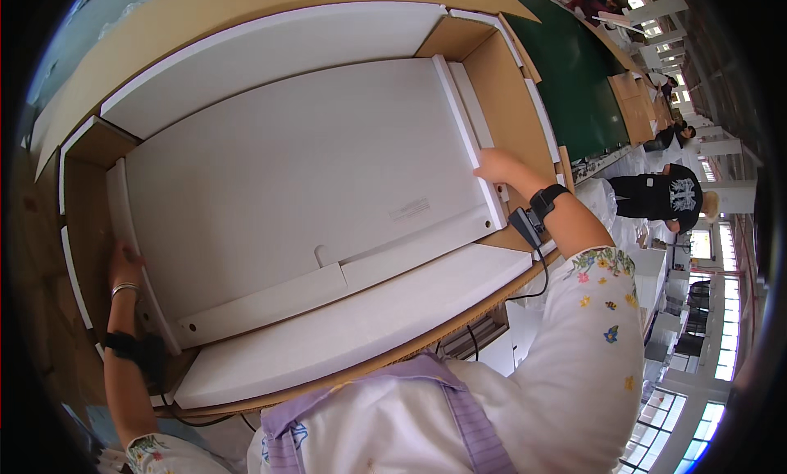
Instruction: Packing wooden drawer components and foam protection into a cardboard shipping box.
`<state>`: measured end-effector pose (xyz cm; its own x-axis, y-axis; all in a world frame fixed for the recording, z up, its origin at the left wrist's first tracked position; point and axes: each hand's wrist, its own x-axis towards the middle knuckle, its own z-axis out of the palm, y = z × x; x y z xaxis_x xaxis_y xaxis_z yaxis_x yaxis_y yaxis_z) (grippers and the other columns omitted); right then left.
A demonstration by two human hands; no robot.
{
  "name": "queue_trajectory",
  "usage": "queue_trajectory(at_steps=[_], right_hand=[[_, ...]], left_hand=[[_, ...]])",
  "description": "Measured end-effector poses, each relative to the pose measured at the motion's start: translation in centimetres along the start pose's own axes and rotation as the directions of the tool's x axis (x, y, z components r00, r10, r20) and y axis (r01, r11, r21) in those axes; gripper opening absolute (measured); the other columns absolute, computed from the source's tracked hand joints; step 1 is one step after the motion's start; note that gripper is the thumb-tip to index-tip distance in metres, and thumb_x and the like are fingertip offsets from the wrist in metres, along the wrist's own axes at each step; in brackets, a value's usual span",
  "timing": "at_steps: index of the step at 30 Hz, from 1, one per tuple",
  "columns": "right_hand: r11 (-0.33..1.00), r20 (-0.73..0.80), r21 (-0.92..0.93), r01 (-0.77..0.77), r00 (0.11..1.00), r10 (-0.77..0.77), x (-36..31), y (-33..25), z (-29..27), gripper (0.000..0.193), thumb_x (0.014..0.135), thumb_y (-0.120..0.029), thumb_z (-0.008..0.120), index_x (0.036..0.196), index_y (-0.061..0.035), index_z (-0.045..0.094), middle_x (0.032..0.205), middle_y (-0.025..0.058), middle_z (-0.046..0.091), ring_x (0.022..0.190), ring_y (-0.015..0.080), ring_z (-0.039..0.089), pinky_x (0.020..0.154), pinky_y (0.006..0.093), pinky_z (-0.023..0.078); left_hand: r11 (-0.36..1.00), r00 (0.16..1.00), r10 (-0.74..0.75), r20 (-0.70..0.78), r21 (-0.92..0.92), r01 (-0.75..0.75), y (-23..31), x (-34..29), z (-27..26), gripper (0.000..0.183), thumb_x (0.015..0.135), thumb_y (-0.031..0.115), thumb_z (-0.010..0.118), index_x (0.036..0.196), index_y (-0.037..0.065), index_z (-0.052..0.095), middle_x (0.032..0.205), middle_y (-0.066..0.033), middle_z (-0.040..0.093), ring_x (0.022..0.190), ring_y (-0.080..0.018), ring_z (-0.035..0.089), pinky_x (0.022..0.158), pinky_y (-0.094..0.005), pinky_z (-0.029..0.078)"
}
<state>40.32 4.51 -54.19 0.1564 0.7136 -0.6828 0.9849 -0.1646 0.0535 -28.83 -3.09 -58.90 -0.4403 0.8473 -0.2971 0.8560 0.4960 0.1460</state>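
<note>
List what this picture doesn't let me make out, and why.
In the head view:
Left hand: exact finger placement, lost in shadow and blur.
Whatever lies under the white panel: covered by it.
Print on that panel: too small and faint.
Purple straps: cut off by the lower edge.

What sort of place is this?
Most likely a factory packing or assembly hall: a large open cardboard box holds a white panel unit, a long green surface, perhaps a conveyor, lies beyond, and a person in black stands farther off.
</note>
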Motion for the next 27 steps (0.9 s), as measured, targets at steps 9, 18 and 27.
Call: queue_trajectory(at_steps=[9, 18, 27], right_hand=[[0.864, 0.455, 0.296, -0.407, 0.855, 0.247, -3.3, 0.3, -0.6, 0.041, 0.073, -0.025, 0.052, 0.096, 0.0086, 0.048, 0.088, 0.0243, 0.055, 0.077, 0.0335, 0.059, 0.061, 0.0381, 0.052], [0.708, 0.431, 0.523, -0.475, 0.864, 0.262, -2.2, 2.1, 2.1, 0.046, 0.072, -0.024, 0.055, 0.104, 0.0063, 0.044, 0.092, 0.0187, 0.054, 0.077, 0.0315, 0.058, 0.066, 0.0433, 0.050], [0.908, 0.118, 0.282, -0.310, 0.950, 0.288, -3.1, 1.5, 1.6, 0.040, 0.071, -0.026, 0.059, 0.089, 0.0087, 0.051, 0.073, 0.0213, 0.056, 0.059, 0.0290, 0.059, 0.047, 0.0376, 0.051]], left_hand=[[0.998, 0.999, 0.048, -0.018, 0.049, -0.047, -2.9, 1.4, 1.2, 0.038, 0.065, 0.012, 0.065, 0.096, 0.008, 0.043, 0.098, -0.0184, 0.054, 0.095, -0.0359, 0.050, 0.078, -0.0397, 0.041], [1.000, 1.000, -0.007, -0.025, 0.027, 0.007, -1.0, 0.5, 0.6, 0.037, 0.065, 0.012, 0.064, 0.096, 0.008, 0.044, 0.096, -0.0178, 0.055, 0.093, -0.0357, 0.051, 0.077, -0.0394, 0.041], [1.000, 0.999, 0.014, -0.047, 0.025, -0.013, -1.4, 0.7, 0.6, 0.038, 0.062, 0.012, 0.065, 0.095, 0.007, 0.045, 0.094, -0.0169, 0.055, 0.091, -0.0357, 0.052, 0.076, -0.0388, 0.041]])
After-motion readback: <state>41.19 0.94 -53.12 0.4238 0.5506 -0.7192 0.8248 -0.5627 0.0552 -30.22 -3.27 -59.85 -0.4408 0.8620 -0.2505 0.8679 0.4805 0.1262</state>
